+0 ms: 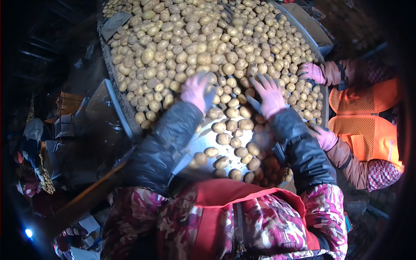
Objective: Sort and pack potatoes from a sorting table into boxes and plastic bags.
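Heaped potatoes (182, 58) cover a wide sorting table in front of me. My left hand (196, 91), in a pink glove with grey fingertips, lies palm down on the near side of the heap. It is slightly blurred, the thumb apart from the fingers. My right hand (269, 94), gloved alike, rests on the potatoes further right with its fingers spread. Neither hand grips a potato that I can see. Between my forearms, loose potatoes (235, 142) lie on a pale, shiny metal surface (208, 138) that runs towards my body.
At the right, a co-worker in an orange vest (360, 130) has a gloved hand (311, 72) on the potatoes and another gloved hand (325, 138) beside my right forearm. The table's raised rim (113, 81) curves along the left. Cardboard boxes (66, 107) stand beyond it.
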`<state>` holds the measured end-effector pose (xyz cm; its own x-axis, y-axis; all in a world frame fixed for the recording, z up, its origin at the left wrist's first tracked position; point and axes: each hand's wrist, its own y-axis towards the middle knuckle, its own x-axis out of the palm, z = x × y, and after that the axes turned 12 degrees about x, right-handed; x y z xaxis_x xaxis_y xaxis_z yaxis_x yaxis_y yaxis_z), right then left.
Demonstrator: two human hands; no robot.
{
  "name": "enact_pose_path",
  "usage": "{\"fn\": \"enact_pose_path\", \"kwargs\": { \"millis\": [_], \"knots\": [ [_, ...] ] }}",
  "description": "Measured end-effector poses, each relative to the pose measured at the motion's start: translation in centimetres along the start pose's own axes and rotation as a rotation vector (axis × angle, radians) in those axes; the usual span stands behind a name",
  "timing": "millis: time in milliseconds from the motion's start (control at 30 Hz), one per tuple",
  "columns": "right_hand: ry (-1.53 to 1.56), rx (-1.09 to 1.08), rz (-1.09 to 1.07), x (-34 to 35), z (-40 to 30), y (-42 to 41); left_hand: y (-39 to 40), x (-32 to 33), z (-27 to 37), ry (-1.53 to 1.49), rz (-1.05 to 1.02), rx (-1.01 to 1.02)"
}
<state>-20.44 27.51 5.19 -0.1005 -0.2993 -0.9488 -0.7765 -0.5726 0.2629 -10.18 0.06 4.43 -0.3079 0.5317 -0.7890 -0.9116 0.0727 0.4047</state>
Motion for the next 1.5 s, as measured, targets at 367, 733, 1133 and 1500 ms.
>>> {"fn": "enact_pose_path", "kwargs": {
  "millis": [367,733,1133,1500],
  "knots": [
    [0.038,0.561,-0.397,3.7,-1.2,15.7,11.9,1.5,-4.3,0.421,-0.325,-0.279],
    [0.245,0.360,-0.283,2.5,-3.3,3.8,2.9,4.8,-1.3,0.399,-0.345,-0.047],
    [0.101,-0.217,-0.171,-0.5,-12.1,-16.0,-16.2,-3.2,9.9,0.296,-0.408,0.076],
    [-0.233,0.284,-0.158,-1.1,4.7,-13.4,-19.4,-3.0,9.6,0.359,-0.431,0.141]
  ]
}}
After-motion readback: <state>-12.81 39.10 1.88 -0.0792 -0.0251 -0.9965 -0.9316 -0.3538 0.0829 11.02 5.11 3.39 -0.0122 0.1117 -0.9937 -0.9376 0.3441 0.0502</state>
